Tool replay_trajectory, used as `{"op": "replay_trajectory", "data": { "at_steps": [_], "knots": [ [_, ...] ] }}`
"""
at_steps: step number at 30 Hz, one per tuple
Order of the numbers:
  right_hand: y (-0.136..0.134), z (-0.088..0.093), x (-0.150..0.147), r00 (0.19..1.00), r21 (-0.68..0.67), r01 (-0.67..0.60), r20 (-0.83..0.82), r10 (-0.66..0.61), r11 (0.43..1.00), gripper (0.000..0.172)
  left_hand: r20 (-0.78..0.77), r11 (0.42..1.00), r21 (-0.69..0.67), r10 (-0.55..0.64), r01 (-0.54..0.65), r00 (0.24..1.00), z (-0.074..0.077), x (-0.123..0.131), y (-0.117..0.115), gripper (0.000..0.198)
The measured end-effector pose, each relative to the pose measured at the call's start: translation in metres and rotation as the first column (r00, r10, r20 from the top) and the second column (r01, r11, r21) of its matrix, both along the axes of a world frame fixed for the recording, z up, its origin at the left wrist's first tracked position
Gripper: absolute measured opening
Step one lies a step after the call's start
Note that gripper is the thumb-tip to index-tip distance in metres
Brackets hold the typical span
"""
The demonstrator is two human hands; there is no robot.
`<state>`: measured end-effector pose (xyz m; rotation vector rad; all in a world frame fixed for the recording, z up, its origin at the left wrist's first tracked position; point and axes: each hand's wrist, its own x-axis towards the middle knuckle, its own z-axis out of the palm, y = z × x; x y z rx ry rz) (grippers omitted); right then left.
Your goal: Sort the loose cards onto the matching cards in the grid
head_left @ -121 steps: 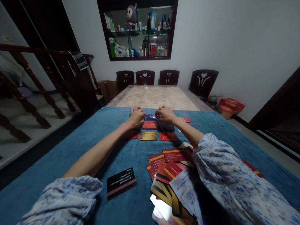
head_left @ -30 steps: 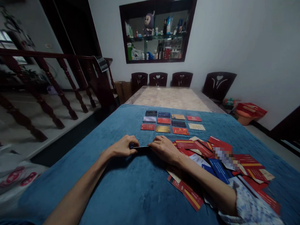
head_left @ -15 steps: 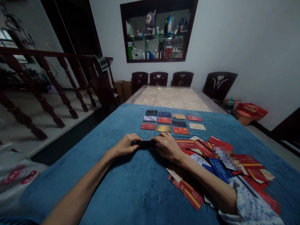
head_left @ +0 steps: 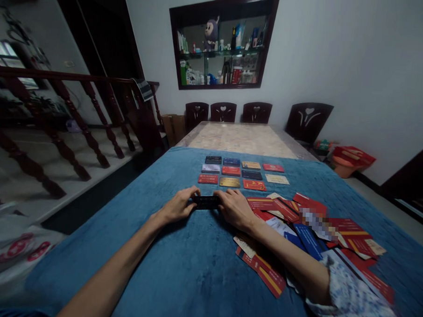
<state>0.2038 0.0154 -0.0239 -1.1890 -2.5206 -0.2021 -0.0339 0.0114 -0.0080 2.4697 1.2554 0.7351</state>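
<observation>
Between my hands, close to the blue cloth (head_left: 171,269), is a black card (head_left: 206,202); whether it is one card or a small stack I cannot tell. My left hand (head_left: 179,205) grips its left end with thumb and fingers. At the right end, my right hand (head_left: 234,207) has its fingers closed on the same card. Just beyond lie sorted cards in rows: a red card (head_left: 208,179), a gold card (head_left: 230,182) and a red-and-yellow card (head_left: 254,185) are nearest. Under and beside my right forearm spreads a loose heap of red cards (head_left: 267,273), with a blue card (head_left: 309,241) among them.
The far end of the table (head_left: 236,138) shows a bare pale top, with several dark chairs (head_left: 223,113) behind. A wooden railing (head_left: 96,77) runs along the left. A white plastic bag (head_left: 18,253) stands at the near left, and a red bag (head_left: 353,155) at the right.
The black card has tilted so that more of its face shows. My left fingers have shifted slightly at its end; the laid-out cards and the heap have not moved.
</observation>
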Motion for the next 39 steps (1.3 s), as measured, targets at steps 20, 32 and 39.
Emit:
{"op": "replay_trajectory", "data": {
  "at_steps": [20,32,39],
  "knots": [
    [-0.002,0.006,-0.002,1.0,-0.133,0.004,0.008,-0.003,0.991,0.046,-0.154,0.993,0.004,0.116,-0.117,0.981,-0.005,0.011,-0.003,0.033],
    [0.0,0.012,0.006,0.999,-0.183,-0.032,-0.026,0.028,0.983,0.056,-0.026,0.986,-0.1,0.13,-0.132,0.991,-0.011,0.014,0.0,0.037],
    [0.003,0.012,0.008,1.0,-0.192,-0.023,-0.017,0.02,0.981,0.056,-0.007,0.988,-0.103,0.115,-0.115,0.993,-0.012,0.013,0.001,0.051]
  ]
}}
